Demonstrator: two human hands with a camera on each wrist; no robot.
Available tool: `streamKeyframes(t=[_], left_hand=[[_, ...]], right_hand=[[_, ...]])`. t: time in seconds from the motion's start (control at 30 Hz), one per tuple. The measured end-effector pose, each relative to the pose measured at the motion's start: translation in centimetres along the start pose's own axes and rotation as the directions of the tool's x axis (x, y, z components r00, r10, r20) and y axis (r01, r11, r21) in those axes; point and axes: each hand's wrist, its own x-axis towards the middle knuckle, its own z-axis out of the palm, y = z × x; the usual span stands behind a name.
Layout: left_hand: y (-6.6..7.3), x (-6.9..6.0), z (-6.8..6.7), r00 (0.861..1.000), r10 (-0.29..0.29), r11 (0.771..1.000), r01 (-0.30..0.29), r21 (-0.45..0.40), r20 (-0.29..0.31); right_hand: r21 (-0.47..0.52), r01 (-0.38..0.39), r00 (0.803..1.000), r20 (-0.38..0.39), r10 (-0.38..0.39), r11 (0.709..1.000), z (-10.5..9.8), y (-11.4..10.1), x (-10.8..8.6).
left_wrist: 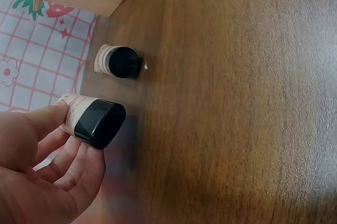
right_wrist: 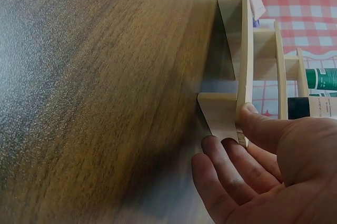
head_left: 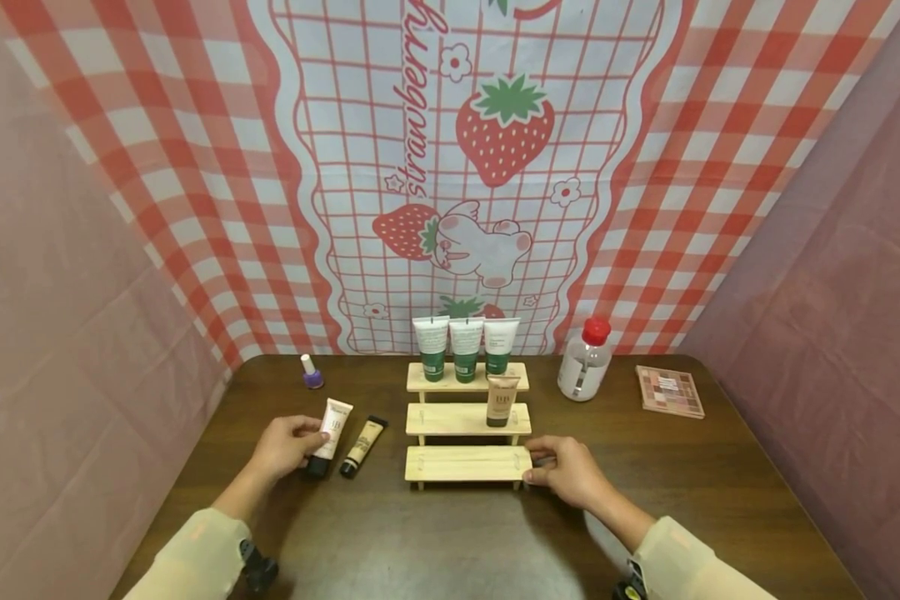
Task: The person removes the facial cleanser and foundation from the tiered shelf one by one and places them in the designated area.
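My left hand (head_left: 288, 446) pinches a pale BB cream tube (head_left: 335, 423) with a black cap (left_wrist: 100, 124), tilted, cap toward me. Just right of it lies a yellowish tube (head_left: 365, 443), also black-capped. A three-tier wooden stand (head_left: 465, 464) is in the middle. At its lowest step's right end, my right hand (head_left: 568, 475) grips the edge between thumb and fingers; the right wrist view shows the thumb (right_wrist: 258, 121) on top. One tan BB tube (head_left: 501, 403) stands on the middle step's right side. Three white-and-green tubes (head_left: 466, 346) stand on the top step.
A purple nail polish bottle (head_left: 312, 373) stands at the back left. Right of the stand are a clear bottle with a red cap (head_left: 596, 332) and a flat eyeshadow palette (head_left: 670, 392). A strawberry-print cloth (head_left: 420, 150) hangs behind the brown table (head_left: 412, 542).
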Motion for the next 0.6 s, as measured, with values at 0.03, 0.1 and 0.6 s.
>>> streamKeyframes(t=[0.03, 0.1, 0.6], left_hand=[[-0.05, 0.01, 0.05, 1.000, -0.007, 1.000, 0.007, 0.004, 0.001], [-0.14, 0.04, 0.15, 1.000, -0.018, 1.000, 0.017, 0.016, 0.002], [-0.29, -0.02, 0.23, 1.000, 0.007, 0.978, -0.003, 0.209, -0.020]], right_hand=[[-0.001, 0.000, 1.000, 0.000, 0.000, 1.000, -0.01, 0.00, 0.00], [-0.005, 0.002, 1.000, 0.000, -0.002, 1.000, -0.01, 0.03, 0.03], [-0.018, 0.008, 1.000, -0.010, -0.008, 1.000, 0.04, 0.14, 0.14]])
